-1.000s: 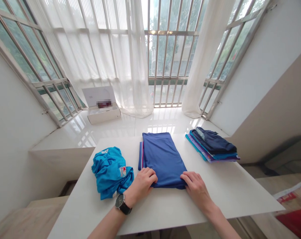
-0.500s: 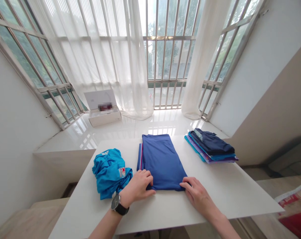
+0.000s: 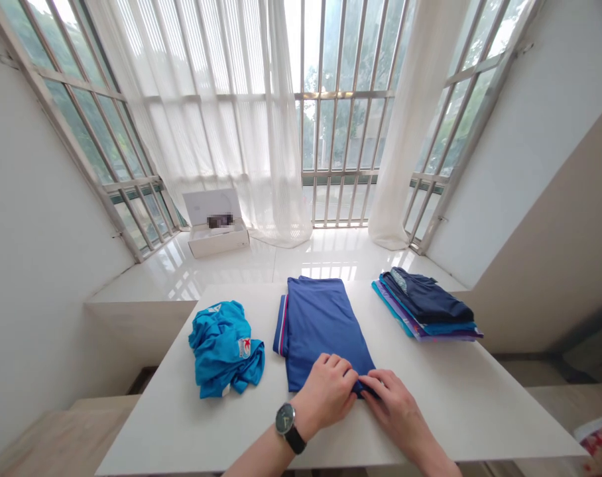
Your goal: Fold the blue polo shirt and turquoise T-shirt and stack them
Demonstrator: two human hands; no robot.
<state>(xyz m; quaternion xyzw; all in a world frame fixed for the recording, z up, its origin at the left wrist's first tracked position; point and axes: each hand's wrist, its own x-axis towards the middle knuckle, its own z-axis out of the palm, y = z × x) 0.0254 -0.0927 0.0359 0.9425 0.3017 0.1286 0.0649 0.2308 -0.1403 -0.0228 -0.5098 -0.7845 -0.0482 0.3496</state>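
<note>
- My left hand (image 3: 323, 391), a watch (image 3: 285, 419) on its wrist, is closed on the near edge of the blue garment (image 3: 321, 324), fingers curled over the fabric.
- My right hand (image 3: 395, 414) pinches that same edge at its corner, almost touching my left.
- The garment lies folded long and flat in the middle of the desk (image 3: 152, 417), with a striped under layer showing along its left side.
- With both hands bunched at one corner, an uneven pull could skew the layers, and that under layer could slide out of line.
- The desk looks smooth, so a hard tug could drag the whole garment out of place.
- The crumpled teal bundle (image 3: 225, 349) sits to my left, near the garment. A wide swing of my left arm could catch it.
- The folded stack (image 3: 423, 308) sits to my right. Fabric flung that way could topple it.
- Farther off, an open box (image 3: 216, 232) stands on the white ledge before the curtains (image 3: 281, 132), its contents blurred and well out of my reach.
</note>
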